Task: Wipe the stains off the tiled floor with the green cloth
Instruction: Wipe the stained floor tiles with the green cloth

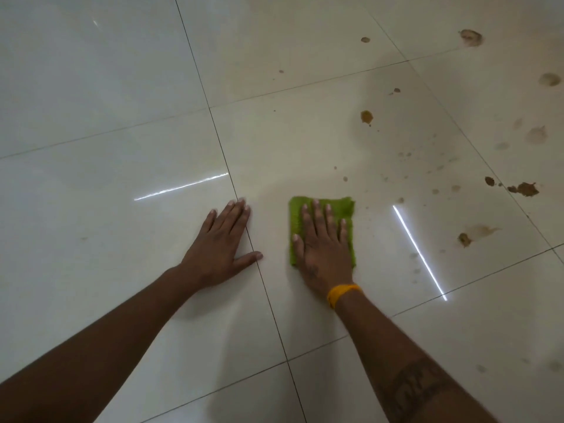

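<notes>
A glossy, pale tiled floor (122, 87), divided by thin dark grout lines, carries a folded green cloth (341, 209) lying flat just right of the long grout line through the middle. A right hand (323, 248) presses flat on the cloth; a left hand (219, 245) rests palm-down on the tiles just left of the cloth, across that grout line. Brown stains (523, 189) dot the tiles to the cloth's right and beyond it, the nearest specks close to its far right corner. 2 bright streaks of reflected light flank the cloth.
</notes>
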